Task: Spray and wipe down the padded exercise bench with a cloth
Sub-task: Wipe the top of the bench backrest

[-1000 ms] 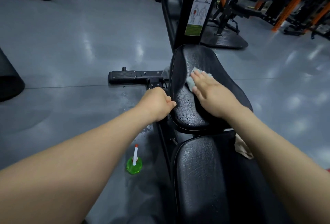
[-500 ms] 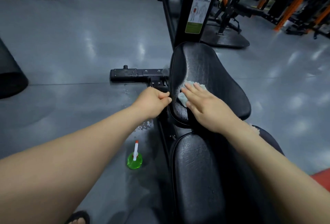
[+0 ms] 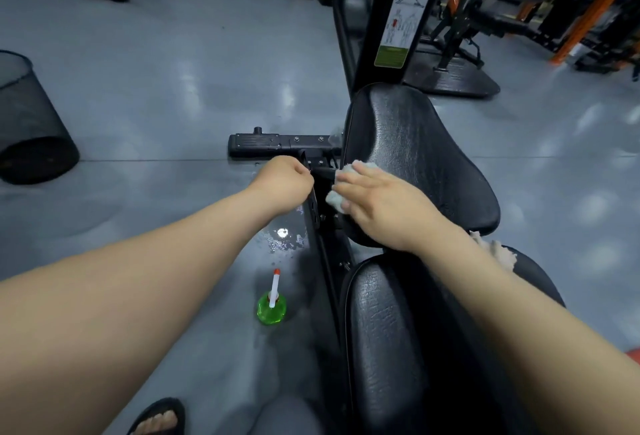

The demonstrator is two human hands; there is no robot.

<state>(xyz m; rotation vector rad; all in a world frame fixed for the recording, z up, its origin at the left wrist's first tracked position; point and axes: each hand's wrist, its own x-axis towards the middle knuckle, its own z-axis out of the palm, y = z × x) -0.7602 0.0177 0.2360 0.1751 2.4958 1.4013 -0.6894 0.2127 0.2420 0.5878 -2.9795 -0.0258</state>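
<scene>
Grey shiny floor [image 3: 145, 95] spreads all around, with gym machines far at the back and a black mesh bin [image 3: 31, 123] lying off to the left. A long black padded bench runs straight away from the person, in two parts: a near pad [image 3: 391, 341] and a far seat pad [image 3: 415, 157].

The right hand [image 3: 377, 202] lies flat with its fingers spread out, pressing a pale cloth [image 3: 337, 197] against the left edge of the far seat pad. The cloth peeks out past the fingertips and under the palm. The seat pad looks wet and shiny, so it seems to be sprayed already, and this looks like the wiping part of the job.

The left hand [image 3: 284, 180] is curled into a fist just left of the cloth, close to the black metal frame [image 3: 277, 143]. I cannot tell if it holds anything.

A green spray bottle [image 3: 272, 306] stands on the floor to the left of the bench, near a small puddle [image 3: 282, 237]. The left arm is nearer to it.

The seat pad stretches away and to the right from the cloth, so most of it lies that way from the right hand. The near pad is closer to the person and probably needs wiping too.
</scene>
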